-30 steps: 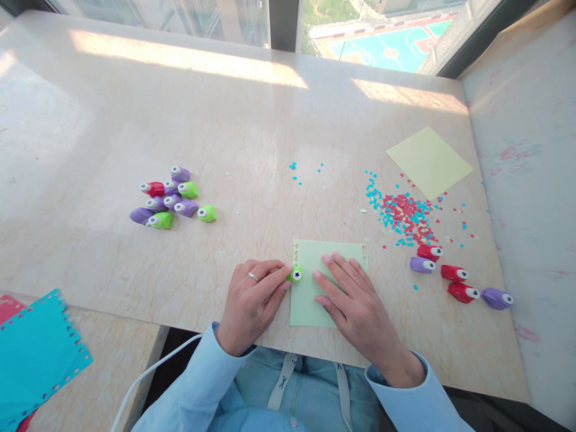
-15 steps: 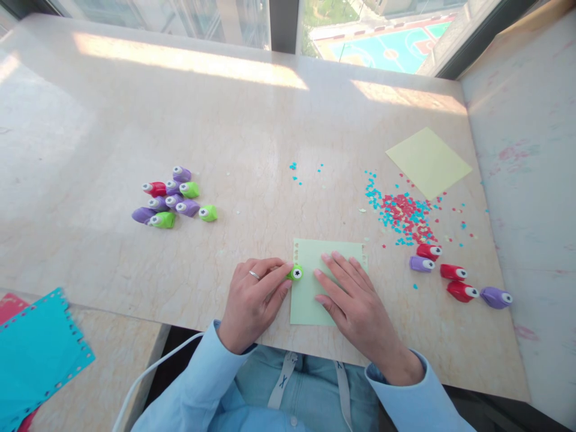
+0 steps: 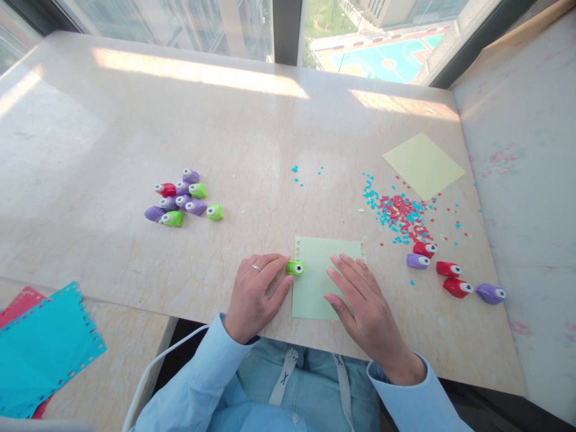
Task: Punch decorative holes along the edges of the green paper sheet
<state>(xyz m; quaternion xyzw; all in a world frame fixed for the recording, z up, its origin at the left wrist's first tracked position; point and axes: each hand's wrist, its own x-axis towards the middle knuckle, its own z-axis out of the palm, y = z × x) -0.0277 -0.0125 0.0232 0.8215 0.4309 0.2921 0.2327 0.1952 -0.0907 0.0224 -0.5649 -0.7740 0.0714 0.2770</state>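
1. We find the left hand [image 3: 257, 293] closed on a green paper punch [image 3: 296, 267], fingertips pinching it at the left edge of a pale green sheet [image 3: 315, 282].
2. The right hand [image 3: 363, 300] lies open, fingers spread flat on that sheet, near the front of the marble table [image 3: 135, 120].
3. Left of centre sits a cluster of punches [image 3: 182, 198]; at right, five loose punches [image 3: 450, 279], confetti [image 3: 400, 213] and a yellow sheet [image 3: 423, 165].
4. A blue perforated sheet [image 3: 45, 351] lies near left.
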